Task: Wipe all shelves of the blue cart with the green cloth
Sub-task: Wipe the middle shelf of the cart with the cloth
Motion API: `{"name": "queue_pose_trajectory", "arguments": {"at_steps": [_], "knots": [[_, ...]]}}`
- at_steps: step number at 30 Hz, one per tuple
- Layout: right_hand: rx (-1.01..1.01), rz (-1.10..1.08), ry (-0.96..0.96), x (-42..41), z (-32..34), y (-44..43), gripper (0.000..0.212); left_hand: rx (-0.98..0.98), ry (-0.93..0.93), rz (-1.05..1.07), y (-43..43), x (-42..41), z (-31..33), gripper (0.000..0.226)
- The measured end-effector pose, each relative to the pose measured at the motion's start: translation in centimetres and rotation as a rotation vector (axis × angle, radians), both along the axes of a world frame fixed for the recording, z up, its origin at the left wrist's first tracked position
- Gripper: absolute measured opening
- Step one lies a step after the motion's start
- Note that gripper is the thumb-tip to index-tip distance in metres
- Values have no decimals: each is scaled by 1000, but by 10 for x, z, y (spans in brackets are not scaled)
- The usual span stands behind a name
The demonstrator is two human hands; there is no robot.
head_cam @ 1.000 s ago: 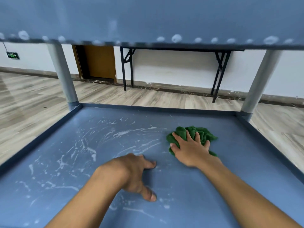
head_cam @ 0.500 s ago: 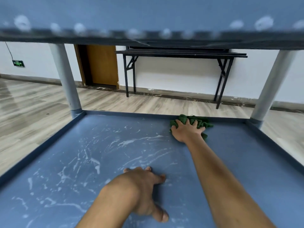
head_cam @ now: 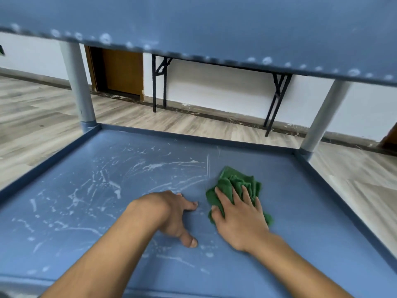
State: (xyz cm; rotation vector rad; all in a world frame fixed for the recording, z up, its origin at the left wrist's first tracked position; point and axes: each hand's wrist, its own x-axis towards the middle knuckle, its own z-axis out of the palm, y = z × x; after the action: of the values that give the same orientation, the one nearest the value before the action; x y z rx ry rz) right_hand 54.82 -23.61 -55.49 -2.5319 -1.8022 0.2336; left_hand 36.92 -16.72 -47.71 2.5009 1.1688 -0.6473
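Lower shelf [head_cam: 311, 201] of the cart, seen from under the upper shelf [head_cam: 214, 24].

Right hand [head_cam: 238, 218]: it is lying flat with fingers spread and nearly straight, pressing the cloth [head_cam: 236, 183] onto the shelf. It is not gripping the cloth. The thumb is resting along the cloth's left edge.

Cloth: it is sitting bunched under the right fingers, spilling out ahead of the fingertips and a little past the hand's outer side. Its long axis is running roughly forward, in line with the fingers.

Left hand [head_cam: 169, 214]: it is propping on the bare shelf just left of the right hand, with fingertips and thumb touching the surface. It is holding nothing, and the fingers are bent as a brace.

Streaks [head_cam: 150, 166]: white smears are covering the shelf to the left of and ahead of the right hand, reaching out to the far-left post [head_cam: 79, 87]. The surface to the right of the cloth is looking mostly clean.

Judgement: wiping of this shelf is looking partly done. The dirty area is lying leftward and forward of the cloth hand. The left hand is sitting nearer to the smears, between the cloth and the near-left ones, so a leftward sweep is likely needing that hand lifted or shifted first.
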Motion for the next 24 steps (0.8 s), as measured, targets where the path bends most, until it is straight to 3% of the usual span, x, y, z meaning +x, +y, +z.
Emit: {"name": "queue_pose_trajectory", "arguments": {"at_steps": [3, 8, 10, 13, 16, 24], "knots": [[7, 63, -55, -33, 5, -60, 63, -2, 3, 1, -2, 0, 3, 100], [309, 102, -142, -64, 17, -120, 64, 12, -2, 4, -3, -1, 3, 100], [258, 67, 2, -61, 23, -122, 79, 10, -5, 13, -4, -3, 2, 100], [118, 44, 28, -45, 18, -108, 94, 5, -12, 19, -3, -5, -2, 99], [0, 84, 101, -29, 10, -84, 86, 0, -9, 18, -4, -6, -3, 98], [98, 57, 73, 14, -2, 40, 76, 25, -4, -44, -3, -3, -3, 94]]}}
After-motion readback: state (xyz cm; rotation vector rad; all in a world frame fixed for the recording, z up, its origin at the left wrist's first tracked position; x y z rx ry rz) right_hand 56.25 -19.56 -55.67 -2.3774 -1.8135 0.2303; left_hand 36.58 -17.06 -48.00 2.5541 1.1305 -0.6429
